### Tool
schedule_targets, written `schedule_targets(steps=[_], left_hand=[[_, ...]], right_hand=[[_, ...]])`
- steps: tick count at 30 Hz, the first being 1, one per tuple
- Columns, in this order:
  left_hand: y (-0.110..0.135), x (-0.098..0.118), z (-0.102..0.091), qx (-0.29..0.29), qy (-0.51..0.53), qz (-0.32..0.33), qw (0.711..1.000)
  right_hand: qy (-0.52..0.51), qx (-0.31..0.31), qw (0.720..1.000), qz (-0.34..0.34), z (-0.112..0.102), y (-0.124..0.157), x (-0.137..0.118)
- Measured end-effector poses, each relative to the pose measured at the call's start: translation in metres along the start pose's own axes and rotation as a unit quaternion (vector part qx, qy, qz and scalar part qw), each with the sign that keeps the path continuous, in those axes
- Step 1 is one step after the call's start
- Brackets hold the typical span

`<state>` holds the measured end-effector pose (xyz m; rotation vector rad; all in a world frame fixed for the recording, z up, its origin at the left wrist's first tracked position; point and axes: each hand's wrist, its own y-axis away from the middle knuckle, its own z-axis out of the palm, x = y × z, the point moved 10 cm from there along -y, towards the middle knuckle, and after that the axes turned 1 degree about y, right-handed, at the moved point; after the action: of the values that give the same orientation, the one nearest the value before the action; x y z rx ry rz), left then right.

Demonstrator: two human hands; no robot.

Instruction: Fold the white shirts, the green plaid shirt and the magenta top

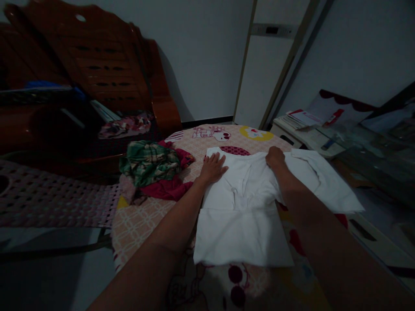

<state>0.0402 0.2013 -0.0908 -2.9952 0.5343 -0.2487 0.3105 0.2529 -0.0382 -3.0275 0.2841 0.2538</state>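
A white shirt (244, 237) lies partly folded on the patterned tablecloth (142, 220), its lower part doubled over in a straight-edged band and a buttoned opening showing in the middle. My left hand (213, 168) rests flat on its upper left part, fingers spread. Closed around the cloth at the shirt's upper right is my right hand (275, 158). More white cloth (324, 179) spreads out beyond my right wrist; whether it is a sleeve or another garment I cannot tell.
Crumpled clothes, a green plaid piece (152, 162) and a dark pink one (167, 188), lie at the table's left. A carved wooden bench (100, 65) stands behind them, a woven chair (61, 194) at left. On the right is a cabinet (366, 233) bearing papers (301, 119).
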Motion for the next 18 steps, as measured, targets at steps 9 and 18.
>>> schedule_targets(steps=[9,18], left_hand=[[0.002,0.002,-0.007,0.002,0.017,-0.015,1.0],[0.003,0.029,-0.022,0.021,0.083,0.109,0.99]], right_hand=[[-0.032,0.011,0.999,-0.016,-0.021,0.02,-0.008],[-0.216,0.058,0.973,0.058,-0.061,0.098,0.047]])
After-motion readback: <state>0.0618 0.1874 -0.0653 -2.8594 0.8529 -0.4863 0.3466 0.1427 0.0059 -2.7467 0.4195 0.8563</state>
